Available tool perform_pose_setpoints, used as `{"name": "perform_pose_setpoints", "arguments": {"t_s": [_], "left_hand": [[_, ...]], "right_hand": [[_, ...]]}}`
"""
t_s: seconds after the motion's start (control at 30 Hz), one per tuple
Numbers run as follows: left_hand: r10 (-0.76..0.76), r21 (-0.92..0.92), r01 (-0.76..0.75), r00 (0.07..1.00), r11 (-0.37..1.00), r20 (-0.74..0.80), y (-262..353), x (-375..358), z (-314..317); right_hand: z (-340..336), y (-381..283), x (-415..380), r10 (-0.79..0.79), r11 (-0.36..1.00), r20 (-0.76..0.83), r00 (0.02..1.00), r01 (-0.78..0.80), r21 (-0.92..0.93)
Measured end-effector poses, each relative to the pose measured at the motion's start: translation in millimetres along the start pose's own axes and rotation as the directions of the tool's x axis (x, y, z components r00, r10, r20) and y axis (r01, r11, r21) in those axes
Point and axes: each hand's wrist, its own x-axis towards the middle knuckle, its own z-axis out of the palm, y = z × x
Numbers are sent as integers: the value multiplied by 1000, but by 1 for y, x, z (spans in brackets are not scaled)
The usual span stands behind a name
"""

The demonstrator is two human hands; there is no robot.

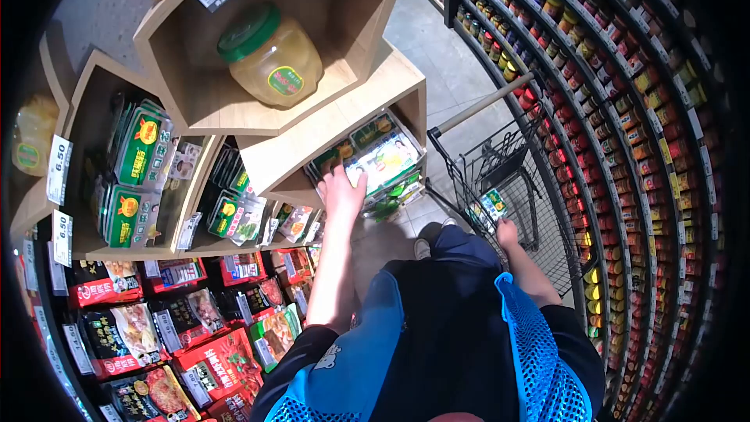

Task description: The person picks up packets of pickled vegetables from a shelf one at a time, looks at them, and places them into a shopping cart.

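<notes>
Reaching forward with my left hand (341, 187), fingers spread open and flat, palm down on a stack of packets (380, 158) lying in the lower wooden cubby (406, 90). Nothing is gripped; fingertips rest on the pale topmost packet near its left edge. How many packets sit in that stack I cannot tell, several at least, with green-edged ones under the top one.

My right hand (508, 232) is lower and to the right, at the near edge of the shopping cart (500, 164). Whether it closes on the wire or only rests there I cannot tell; the fingers are too small to read. One cart, one wooden handle bar (484, 105) running across above the basket. One small printed item (493, 203) lies inside the basket, just beyond the right hand.

Between the arms: my blue mesh vest (539, 352) and one shoe tip (422, 248) on the floor.

Left of the left arm, red and black bagged goods (223, 363) fill the low shelves, count unclear. Above them, a cubby of green packets (137, 168) standing on edge, two rows.

Higher up, one hexagonal wooden cubby holds one jar (269, 59) with a green lid, lying tilted. One more jar (33, 141) shows partly at far left.

Far right, long curved shelves of jars (617, 94) run along the aisle, too many to count.
</notes>
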Motion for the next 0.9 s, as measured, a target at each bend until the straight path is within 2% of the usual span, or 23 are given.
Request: {"name": "perform_pose_setpoints", "arguments": {"t_s": [0.03,0.07,0.1,0.17,0.27,0.3,0.37,0.47,0.57,0.6,0.63,0.67,0.7,0.73,0.77,0.8,0.83,0.87,0.9], "left_hand": [[34,-48,-37,998,998,-52,-7,-2,1],[93,-55,-105,976,993,-196,-14,-3,2],[24,-170,-61,976,984,-216,-18,-3,2],[94,-277,-197,934,941,-346,-26,-2,0],[138,-196,-212,932,957,-334,-30,4,2],[113,-214,-217,903,952,-414,-26,8,0],[-150,-279,96,972,956,-180,-14,5,-7],[-54,-419,42,998,907,-19,-10,0,-7],[11,-229,-108,921,967,-389,-28,-2,7],[-13,-237,-96,908,967,-420,-13,-10,-12],[2,-297,-160,884,941,-468,-7,-14,-20],[25,-448,-299,853,843,-521,-4,-18,-24],[32,-575,-430,818,696,-574,-2,-20,-23],[8,-705,-415,865,575,-502,-7,-25,-18],[-5,-815,-378,906,439,-423,-12,-33,-12],[22,-835,-382,913,397,-407,-10,-42,-9],[-6,-906,-293,951,305,-310,-8,-53,-2],[-10,-969,-126,991,213,-132,-3,-66,-1],[0,-991,48,999,121,48,1,-78,0]], "right_hand": [[-1,0,-3,-2,1000,5,1000,2,3],[-3,0,-3,-3,1000,12,1000,3,7],[-3,-2,-2,-10,1000,14,1000,10,12],[-3,-7,1,-1,999,-7,1000,1,-33],[-4,-10,-4,2,1000,-28,1000,-2,-29],[-4,-10,-3,6,999,-13,1000,-7,-38],[-5,-10,-1,8,999,-2,1000,-8,-45],[-7,-13,-7,-10,999,-33,999,9,-33],[-2,-3,-2,-29,1000,-16,999,29,-8],[-3,-5,-4,-6,999,9,1000,5,33],[-8,-17,-10,17,997,34,999,-19,68],[-18,-22,-14,40,994,57,998,-45,100],[0,-1,0,-63,998,-79,995,63,-7],[-5,-5,-1,-115,992,-102,988,108,-73],[-13,-25,-12,-152,980,-201,968,121,-157],[-15,-39,-23,-261,963,-294,919,229,-141],[-33,-66,-38,-367,930,-267,891,363,-67],[-39,-87,-51,-393,892,-248,885,433,131],[-63,-134,-77,-331,823,-47,942,312,475]]}}
